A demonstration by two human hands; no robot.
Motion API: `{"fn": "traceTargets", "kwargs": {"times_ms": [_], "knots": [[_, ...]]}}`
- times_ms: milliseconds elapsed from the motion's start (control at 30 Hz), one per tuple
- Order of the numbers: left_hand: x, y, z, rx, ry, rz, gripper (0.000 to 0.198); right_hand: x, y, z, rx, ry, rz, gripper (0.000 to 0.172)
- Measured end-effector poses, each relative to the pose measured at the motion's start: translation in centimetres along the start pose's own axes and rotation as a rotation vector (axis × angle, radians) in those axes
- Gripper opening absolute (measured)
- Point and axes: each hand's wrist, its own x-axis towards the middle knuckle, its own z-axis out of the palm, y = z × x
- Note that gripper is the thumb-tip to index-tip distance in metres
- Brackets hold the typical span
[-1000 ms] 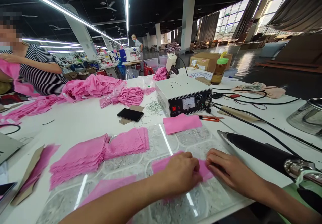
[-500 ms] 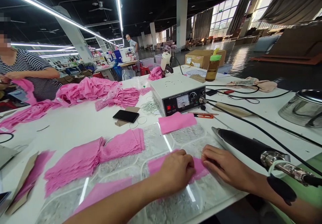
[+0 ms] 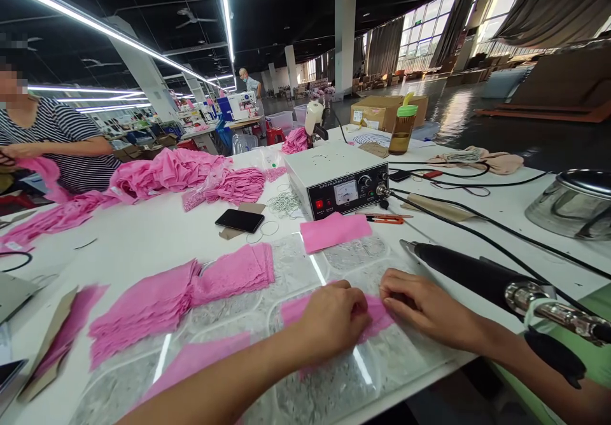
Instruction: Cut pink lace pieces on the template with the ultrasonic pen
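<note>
A pink cloth piece [image 3: 294, 310] lies on the clear patterned mat [image 3: 233, 323] in front of me. My left hand [image 3: 337, 320] rests over its middle, fingers curled and pinching the cloth. At its right end my right hand [image 3: 414, 299] is closed on the edge, thumb against fingers. Another pink piece [image 3: 335, 232] lies flat beyond my hands. Layered pink pieces [image 3: 143, 313] are stacked to the left, and a further pink piece [image 3: 195, 361] lies nearer, partly behind my left forearm.
A black handheld tool [image 3: 458, 275] with a cable lies beyond my right hand. Behind stand a control box [image 3: 334, 170], orange snips [image 3: 384, 219], a phone [image 3: 239, 220] and a bottle [image 3: 401, 133]. A glass-sided pot [image 3: 573, 205] is at right. A person [image 3: 62, 139] handles pink fabric at left.
My right hand has shifted very slightly left and up at the cloth's edge. My left hand stays nearly in place. The black tool has shifted slightly left at its tip.
</note>
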Motion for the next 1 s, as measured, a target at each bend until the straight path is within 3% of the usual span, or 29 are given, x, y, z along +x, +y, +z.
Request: {"fn": "traceTargets", "kwargs": {"times_ms": [367, 633, 1000], "knots": [[1.8, 0.4, 0.8, -0.068, 0.031, 0.0, 0.016, 0.3, -0.5, -0.5, 0.052, -0.01, 0.017, 0.02], [1.9, 0.0, 1.0, -0.175, 0.055, 0.016, 0.008, 0.4, -0.8, -0.3, 0.102, 0.012, 0.033, 0.024], [1.6, -1.3, 1.6, -0.321, 0.082, 0.069, 0.023, -0.8, -0.2, -0.6, 0.201, 0.073, 0.141, 0.029]]}}
